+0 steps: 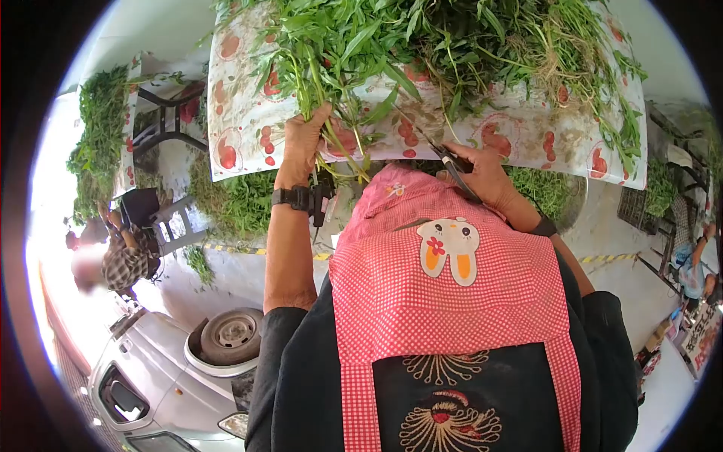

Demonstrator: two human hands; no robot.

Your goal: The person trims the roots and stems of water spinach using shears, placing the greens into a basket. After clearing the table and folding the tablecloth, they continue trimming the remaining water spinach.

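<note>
My left hand [307, 137] is closed around a bunch of green leafy stems [312, 87], whose cut ends poke out below the fist near the table edge. My right hand [482, 175] grips a dark-handled pair of scissors [452, 167], the blades pointing up and left toward the stems but apart from them. Under both lies a white tablecloth with red fruit prints [410, 139], soiled in places. A large heap of green plants [467, 45] covers the far part of the table, with pale roots at its right side.
More greenery [237, 197] lies below the table edge. On the left are a plastic chair [177, 226], a seated person [128, 252] in a checked shirt and a silver vehicle [166, 377]. A dark crate [639, 209] and other people [693, 264] are at the right.
</note>
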